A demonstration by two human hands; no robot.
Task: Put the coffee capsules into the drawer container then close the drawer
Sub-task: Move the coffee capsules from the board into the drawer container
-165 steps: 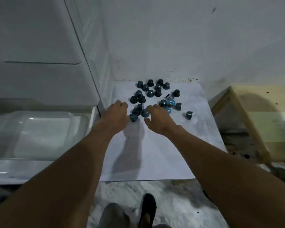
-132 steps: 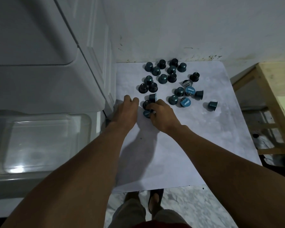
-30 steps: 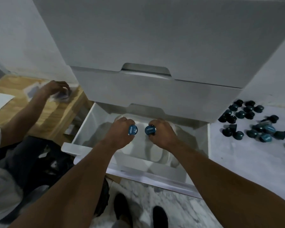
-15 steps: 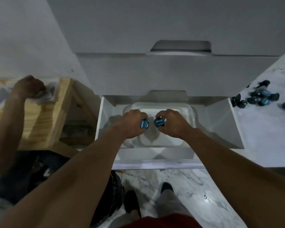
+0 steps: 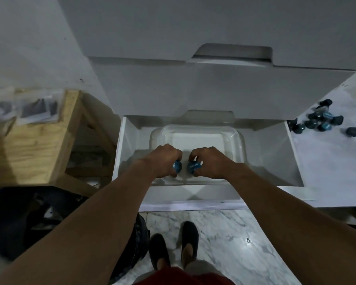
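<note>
The bottom white drawer point(image 5: 275, 157) stands pulled out, with a clear plastic container point(image 5: 197, 136) inside it. Over the container's near edge, my left hand point(image 5: 162, 159) grips a blue coffee capsule point(image 5: 177, 167) and my right hand point(image 5: 209, 163) grips another blue capsule point(image 5: 193, 167). The two capsules nearly touch, foil lids facing me. Several more dark and blue capsules point(image 5: 319, 122) lie on the white surface point(image 5: 327, 171) to the right of the drawer. The container looks empty where I can see into it.
Closed white drawers point(image 5: 214, 89) rise above the open one. A wooden table point(image 5: 29, 140) with blurry papers stands at the left, a dark bag point(image 5: 39, 219) below it. My feet point(image 5: 173, 247) stand on marble floor in front of the drawer.
Both hands, each holding a capsule, have lowered a little toward the container's near edge. The other person's hand at the left table is out of view now.
</note>
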